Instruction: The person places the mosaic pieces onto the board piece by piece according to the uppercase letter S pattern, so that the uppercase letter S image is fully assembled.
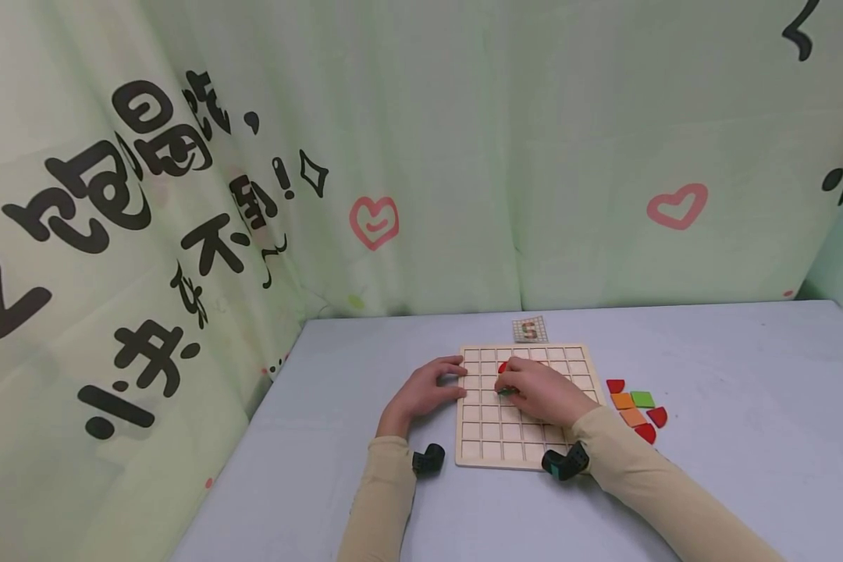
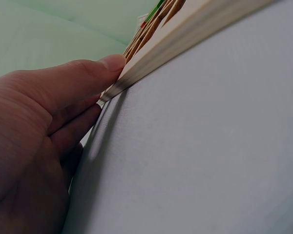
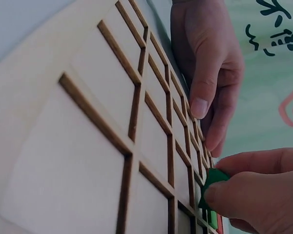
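Observation:
A square wooden board [image 1: 481,431] with a grid of raised brown lines lies on the table. My right hand [image 1: 544,390] is over its upper middle and pinches a small dark green piece [image 3: 216,178] between thumb and finger. Close by in the grid sit a red piece [image 1: 502,367] and a lighter green piece [image 3: 212,217], partly hidden by the hand. At the board's left edge is my left hand [image 1: 427,390], its extended thumb and fingers touching the side.
Right of the board lie loose flat pieces: red [image 1: 656,416], orange [image 1: 622,400] and green [image 1: 642,400]. A small gridded pattern card [image 1: 530,329] is behind the board. A pale green printed curtain [image 1: 449,156] hangs behind the white table [image 1: 745,375].

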Demonstrator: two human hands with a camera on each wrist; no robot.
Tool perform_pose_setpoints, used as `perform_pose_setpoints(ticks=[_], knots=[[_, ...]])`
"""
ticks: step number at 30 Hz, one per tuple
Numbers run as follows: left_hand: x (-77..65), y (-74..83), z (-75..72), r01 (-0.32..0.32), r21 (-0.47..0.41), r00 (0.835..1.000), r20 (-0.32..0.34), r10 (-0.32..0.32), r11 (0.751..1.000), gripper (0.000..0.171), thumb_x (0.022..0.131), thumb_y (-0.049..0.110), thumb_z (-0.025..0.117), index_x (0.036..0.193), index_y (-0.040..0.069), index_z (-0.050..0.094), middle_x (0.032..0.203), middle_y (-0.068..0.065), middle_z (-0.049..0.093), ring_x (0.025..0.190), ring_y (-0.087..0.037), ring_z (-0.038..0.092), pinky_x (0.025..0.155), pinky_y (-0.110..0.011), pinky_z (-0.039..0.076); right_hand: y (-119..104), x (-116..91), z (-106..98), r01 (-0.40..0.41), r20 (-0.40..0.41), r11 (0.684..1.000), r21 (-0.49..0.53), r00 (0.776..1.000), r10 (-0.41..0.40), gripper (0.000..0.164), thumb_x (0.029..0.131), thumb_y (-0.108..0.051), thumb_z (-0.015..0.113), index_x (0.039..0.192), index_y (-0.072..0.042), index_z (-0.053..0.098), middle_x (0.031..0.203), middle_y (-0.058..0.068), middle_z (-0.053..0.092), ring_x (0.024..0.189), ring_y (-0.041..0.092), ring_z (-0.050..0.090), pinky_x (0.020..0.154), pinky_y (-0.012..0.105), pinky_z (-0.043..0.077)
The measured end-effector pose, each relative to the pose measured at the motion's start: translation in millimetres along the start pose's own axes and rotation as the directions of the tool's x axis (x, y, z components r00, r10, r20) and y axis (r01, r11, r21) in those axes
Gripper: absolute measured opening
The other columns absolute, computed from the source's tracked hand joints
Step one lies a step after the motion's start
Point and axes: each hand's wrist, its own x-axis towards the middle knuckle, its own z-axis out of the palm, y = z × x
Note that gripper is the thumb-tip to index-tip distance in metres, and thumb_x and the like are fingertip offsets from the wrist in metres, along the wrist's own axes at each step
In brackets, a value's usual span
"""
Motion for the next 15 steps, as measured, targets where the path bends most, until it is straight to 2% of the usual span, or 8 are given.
perform_pose_setpoints(ticks=[5,11,15], knots=[[-1.1,1.2,1.0,0.006,0.0,1.0,-0.002,-0.006,1.0,0.039,0.092,0.025,0.073,0.129,0.011,0.067,0.153,0.0,0.049,0.147,-0.023,0.039,0.122,-0.043,0.032,1.1,-2.2,-0.1,0.025,0.046,1.0,0.013,0.999,-0.026,0.009,0.087,-0.008,0.076,0.095,-0.011,0.078,0.095,0.0,0.063,0.086,0.015,0.061,0.079,0.032,0.058],[-1.4,1.9,1.0,0.003,0.012,1.0,-0.003,-0.003,1.0,0.039,0.093,0.024,0.072,0.128,0.01,0.067,0.153,-0.001,0.05,0.147,-0.023,0.039,0.122,-0.043,0.032,2.9,-2.5,1.0,0.047,0.05,0.999,0.028,0.998,-0.048,0.01,0.088,-0.008,0.074,0.097,-0.008,0.079,0.094,0.001,0.063,0.083,0.013,0.06,0.076,0.03,0.057],[-0.8,0.7,1.1,0.007,0.018,1.0,-0.004,-0.007,1.0,0.038,0.093,0.025,0.073,0.128,0.011,0.068,0.153,0.0,0.05,0.147,-0.022,0.039,0.122,-0.043,0.032,3.4,-1.7,0.5,0.023,0.054,0.999,0.036,0.998,-0.025,0.012,0.088,-0.008,0.075,0.099,-0.008,0.077,0.098,0.002,0.064,0.087,0.015,0.062,0.08,0.032,0.058]])
